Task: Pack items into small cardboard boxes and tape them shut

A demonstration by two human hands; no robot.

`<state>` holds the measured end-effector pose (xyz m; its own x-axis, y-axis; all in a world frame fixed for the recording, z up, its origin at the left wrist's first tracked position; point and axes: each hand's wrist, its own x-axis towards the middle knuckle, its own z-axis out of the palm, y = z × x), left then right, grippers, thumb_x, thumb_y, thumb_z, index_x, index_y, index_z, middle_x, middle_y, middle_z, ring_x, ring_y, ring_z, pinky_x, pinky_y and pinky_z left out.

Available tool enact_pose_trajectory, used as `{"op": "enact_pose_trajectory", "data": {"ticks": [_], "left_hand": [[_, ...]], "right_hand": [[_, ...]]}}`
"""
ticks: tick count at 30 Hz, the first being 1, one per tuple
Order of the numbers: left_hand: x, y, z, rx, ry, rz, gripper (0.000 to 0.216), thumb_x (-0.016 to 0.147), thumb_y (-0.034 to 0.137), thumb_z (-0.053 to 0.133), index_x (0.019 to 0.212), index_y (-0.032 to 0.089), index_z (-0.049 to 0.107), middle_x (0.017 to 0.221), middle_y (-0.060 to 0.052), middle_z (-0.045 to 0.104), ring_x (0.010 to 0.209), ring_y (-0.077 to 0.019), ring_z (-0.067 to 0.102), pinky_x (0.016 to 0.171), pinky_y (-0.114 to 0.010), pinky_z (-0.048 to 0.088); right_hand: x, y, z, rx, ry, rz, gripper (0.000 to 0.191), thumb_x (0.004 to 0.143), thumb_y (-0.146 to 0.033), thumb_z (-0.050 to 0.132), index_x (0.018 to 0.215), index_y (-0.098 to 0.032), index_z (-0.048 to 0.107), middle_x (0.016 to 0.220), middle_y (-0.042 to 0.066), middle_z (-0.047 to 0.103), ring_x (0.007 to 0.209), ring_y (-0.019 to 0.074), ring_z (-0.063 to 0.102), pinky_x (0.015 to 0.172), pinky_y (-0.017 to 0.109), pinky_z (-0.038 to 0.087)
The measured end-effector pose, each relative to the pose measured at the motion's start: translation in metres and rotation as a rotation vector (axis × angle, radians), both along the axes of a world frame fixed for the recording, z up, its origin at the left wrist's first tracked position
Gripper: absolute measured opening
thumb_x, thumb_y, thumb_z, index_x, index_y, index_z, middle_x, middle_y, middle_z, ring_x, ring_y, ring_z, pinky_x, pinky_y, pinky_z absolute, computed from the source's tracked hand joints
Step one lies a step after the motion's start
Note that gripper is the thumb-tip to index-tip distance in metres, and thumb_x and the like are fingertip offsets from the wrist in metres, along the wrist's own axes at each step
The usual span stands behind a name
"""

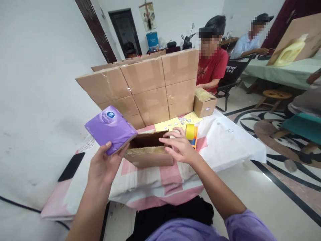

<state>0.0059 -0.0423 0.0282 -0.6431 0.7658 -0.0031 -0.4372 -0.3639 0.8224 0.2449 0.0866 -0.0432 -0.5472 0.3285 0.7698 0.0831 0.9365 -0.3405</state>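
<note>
My left hand (104, 164) grips a purple tissue pack (110, 129) and holds it tilted just left of an open cardboard box (147, 154). The box lies on a pink and white cloth (220, 144). My right hand (177, 146) rests on the box's right side, fingers spread over its upper flap. Right behind that hand stands a yellow tape roll in an orange dispenser (191, 134).
A wall of sealed cardboard boxes (145, 90) rises behind the open one, with a smaller taped box (204, 103) at its right end. Yellow label sheets (175, 123) lie in front. A black phone (71, 166) lies at left. Other people sit behind and at a green table (288, 73).
</note>
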Motion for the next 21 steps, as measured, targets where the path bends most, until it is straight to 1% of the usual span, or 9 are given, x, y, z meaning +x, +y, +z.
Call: {"op": "enact_pose_trajectory", "data": {"ticks": [2, 4, 7, 9, 11, 13, 15, 17, 21], "left_hand": [[0.002, 0.002, -0.001, -0.01, -0.021, 0.0, 0.019, 0.074, 0.016, 0.07, 0.093, 0.02, 0.068, 0.121, -0.007, 0.073, 0.134, -0.0318, 0.057, 0.117, -0.06, 0.044], [0.005, -0.002, -0.004, -0.051, -0.044, 0.018, 0.015, 0.075, 0.021, 0.07, 0.09, 0.02, 0.068, 0.12, -0.007, 0.073, 0.135, -0.0349, 0.055, 0.115, -0.066, 0.043], [0.012, -0.019, -0.01, -0.079, -0.048, 0.066, 0.014, 0.078, 0.029, 0.069, 0.091, 0.023, 0.07, 0.121, -0.006, 0.073, 0.136, -0.0395, 0.053, 0.11, -0.075, 0.042], [0.018, -0.031, -0.014, -0.03, -0.039, 0.098, 0.016, 0.08, 0.031, 0.066, 0.094, 0.026, 0.071, 0.121, -0.005, 0.073, 0.137, -0.0396, 0.052, 0.108, -0.075, 0.043], [0.024, -0.041, -0.018, 0.027, -0.042, 0.116, 0.018, 0.081, 0.031, 0.064, 0.098, 0.029, 0.071, 0.121, -0.003, 0.073, 0.138, -0.0396, 0.051, 0.106, -0.075, 0.045], [0.029, -0.045, -0.021, 0.068, -0.05, 0.139, 0.021, 0.081, 0.029, 0.062, 0.1, 0.03, 0.071, 0.121, -0.003, 0.073, 0.139, -0.0394, 0.049, 0.104, -0.075, 0.046], [0.033, -0.045, -0.021, 0.104, -0.042, 0.173, 0.025, 0.081, 0.026, 0.061, 0.104, 0.03, 0.071, 0.123, -0.003, 0.072, 0.141, -0.0384, 0.047, 0.105, -0.074, 0.047], [0.035, -0.044, -0.018, 0.134, -0.021, 0.204, 0.029, 0.083, 0.026, 0.059, 0.109, 0.031, 0.071, 0.125, -0.003, 0.072, 0.143, -0.0377, 0.044, 0.106, -0.074, 0.046], [0.037, -0.049, -0.014, 0.169, -0.001, 0.235, 0.034, 0.09, 0.034, 0.052, 0.12, 0.036, 0.069, 0.135, -0.002, 0.067, 0.147, -0.0376, 0.038, 0.106, -0.075, 0.045]], "right_hand": [[-0.003, -0.001, 0.009, 0.027, -0.045, -0.024, 0.03, 0.101, -0.036, 0.053, 0.111, -0.018, 0.075, 0.073, 0.005, 0.073, 0.076, 0.0202, 0.067, 0.097, 0.044, 0.048], [-0.004, -0.004, 0.011, -0.006, -0.113, -0.06, 0.028, 0.1, -0.033, 0.055, 0.107, -0.016, 0.077, 0.066, 0.004, 0.07, 0.066, 0.0181, 0.063, 0.079, 0.035, 0.05], [-0.005, -0.008, 0.014, -0.134, -0.275, -0.129, 0.027, 0.099, -0.03, 0.055, 0.11, -0.018, 0.077, 0.076, 0.005, 0.074, 0.071, 0.0183, 0.065, 0.066, 0.029, 0.044], [-0.008, -0.009, 0.02, -0.189, -0.417, -0.159, 0.029, 0.101, -0.029, 0.052, 0.111, -0.019, 0.077, 0.087, 0.006, 0.077, 0.076, 0.0186, 0.067, 0.068, 0.029, 0.042], [-0.014, -0.008, 0.028, -0.186, -0.553, -0.182, 0.033, 0.103, -0.028, 0.048, 0.12, -0.021, 0.075, 0.096, 0.008, 0.077, 0.08, 0.0198, 0.068, 0.071, 0.03, 0.041], [-0.022, -0.006, 0.037, -0.156, -0.66, -0.223, 0.042, 0.103, -0.029, 0.045, 0.141, -0.024, 0.063, 0.098, 0.009, 0.077, 0.081, 0.0216, 0.068, 0.071, 0.03, 0.04], [-0.031, -0.004, 0.044, -0.141, -0.728, -0.278, 0.055, 0.104, -0.031, 0.042, 0.158, -0.025, 0.041, 0.1, 0.01, 0.076, 0.083, 0.0237, 0.069, 0.072, 0.031, 0.039], [-0.04, -0.002, 0.049, -0.16, -0.763, -0.325, 0.061, 0.105, -0.032, 0.038, 0.164, -0.023, 0.026, 0.102, 0.011, 0.076, 0.087, 0.0256, 0.069, 0.073, 0.032, 0.04], [-0.054, -0.003, 0.055, -0.217, -0.819, -0.406, 0.067, 0.104, -0.035, 0.037, 0.166, -0.02, 0.016, 0.105, 0.012, 0.076, 0.094, 0.0282, 0.07, 0.076, 0.033, 0.042]]}}
